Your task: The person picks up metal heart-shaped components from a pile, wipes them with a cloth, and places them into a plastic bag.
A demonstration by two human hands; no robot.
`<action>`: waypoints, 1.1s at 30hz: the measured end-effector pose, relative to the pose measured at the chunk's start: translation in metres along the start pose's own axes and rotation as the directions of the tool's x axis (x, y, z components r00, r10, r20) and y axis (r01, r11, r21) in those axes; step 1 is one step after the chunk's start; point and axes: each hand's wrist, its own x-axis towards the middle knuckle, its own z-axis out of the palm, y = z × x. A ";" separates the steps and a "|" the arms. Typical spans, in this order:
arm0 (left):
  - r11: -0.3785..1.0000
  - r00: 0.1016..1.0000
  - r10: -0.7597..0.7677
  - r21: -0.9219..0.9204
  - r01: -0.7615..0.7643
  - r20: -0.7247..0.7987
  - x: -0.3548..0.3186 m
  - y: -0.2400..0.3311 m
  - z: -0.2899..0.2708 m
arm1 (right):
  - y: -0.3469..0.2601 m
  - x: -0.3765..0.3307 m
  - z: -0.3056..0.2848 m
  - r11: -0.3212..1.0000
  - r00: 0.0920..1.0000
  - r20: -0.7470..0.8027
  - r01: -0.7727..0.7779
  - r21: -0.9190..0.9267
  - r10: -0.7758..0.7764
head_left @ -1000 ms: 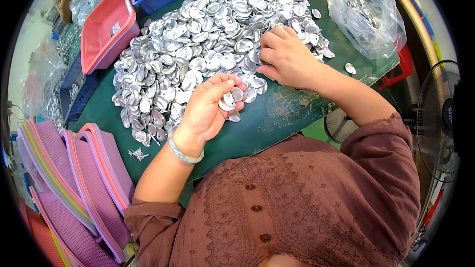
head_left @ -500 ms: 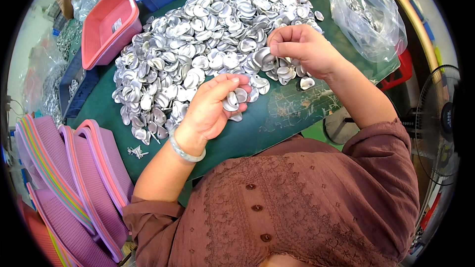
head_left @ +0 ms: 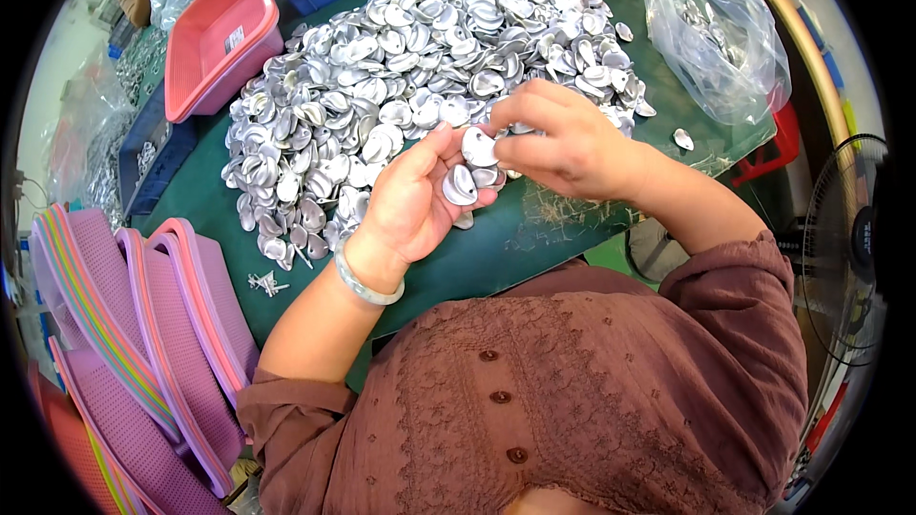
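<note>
Most of the silvery discs lie in a broad heap (head_left: 382,76) on the green counter (head_left: 205,186), and only a small handful is off it, so by the look of things little has been taken up and nearly all is left. The left hand (head_left: 405,205), palm up, has its grip loosely curled under at least 2 discs (head_left: 460,186); how many more sit beneath them is hidden. The right hand (head_left: 568,145) meets it from the other side, thumb and fingers pinching 1 disc (head_left: 479,147) by its edge just over the left palm, so this piece seems partway between the 2 hands. Below the fingers, 1 more disc shows near the heap's front edge. Apart from the heap, 1 stray (head_left: 682,139) lies to the right. Farther right, a clear bag (head_left: 720,57) holds some silvery pieces, perhaps a portion set aside, though whether they are finished cannot be told. At the left, a few small pins (head_left: 268,283) lie loose, joined to nothing, near the purple baskets (head_left: 181,324).
</note>
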 end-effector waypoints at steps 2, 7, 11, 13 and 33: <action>1.000 1.000 -0.005 -0.002 0.005 -0.005 -0.001 0.001 -0.001 | 0.005 0.000 -0.001 0.998 0.998 -0.021 -0.051 0.027 0.052; 1.000 1.000 -0.002 0.004 0.002 0.007 0.002 -0.001 -0.010 | 0.036 -0.006 -0.003 0.964 0.975 -0.043 -0.222 -0.144 0.218; 1.000 1.000 -0.001 0.028 0.001 0.008 0.000 0.000 -0.017 | 0.047 -0.007 0.006 0.936 0.969 -0.032 -0.245 -0.253 0.246; 1.000 1.000 -0.011 -0.019 0.010 -0.020 -0.001 0.000 -0.016 | 0.050 -0.005 0.011 0.923 0.973 -0.003 -0.220 -0.316 0.230; 0.995 0.991 -0.010 0.102 0.023 -0.132 -0.007 0.006 -0.012 | 0.061 0.007 0.021 0.917 0.995 -0.007 -0.097 -0.387 0.103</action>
